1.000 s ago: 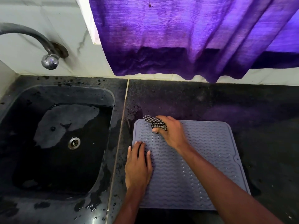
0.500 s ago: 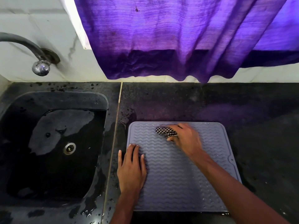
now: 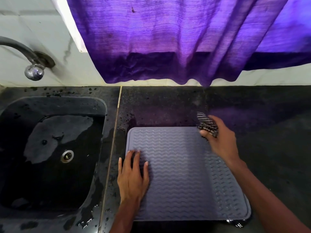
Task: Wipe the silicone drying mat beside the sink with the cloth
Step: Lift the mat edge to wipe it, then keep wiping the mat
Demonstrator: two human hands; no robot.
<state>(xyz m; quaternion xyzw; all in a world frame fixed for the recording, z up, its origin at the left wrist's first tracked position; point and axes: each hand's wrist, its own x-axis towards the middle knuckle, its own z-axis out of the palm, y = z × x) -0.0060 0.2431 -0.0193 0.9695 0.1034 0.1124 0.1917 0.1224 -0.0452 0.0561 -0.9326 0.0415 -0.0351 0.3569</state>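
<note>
A grey silicone drying mat (image 3: 181, 174) with wavy ridges lies on the dark counter just right of the sink. My left hand (image 3: 133, 175) presses flat on the mat's left edge, fingers spread. At the mat's far right corner my right hand (image 3: 220, 140) grips a bunched black-and-white checked cloth (image 3: 207, 124). Part of the cloth sticks out past the mat's back edge over the counter. My right hand and forearm hide that far right corner.
A black sink (image 3: 50, 148) with a wet bottom and a drain (image 3: 67, 156) fills the left side. A metal tap (image 3: 32, 73) juts from the wall above it. A purple curtain (image 3: 168, 39) hangs over the counter's back edge. Dark wet counter (image 3: 272, 148) extends right.
My right hand has swept the cloth along the mat's far edge from the left corner to the right corner. My left hand has stayed pressed on the left edge.
</note>
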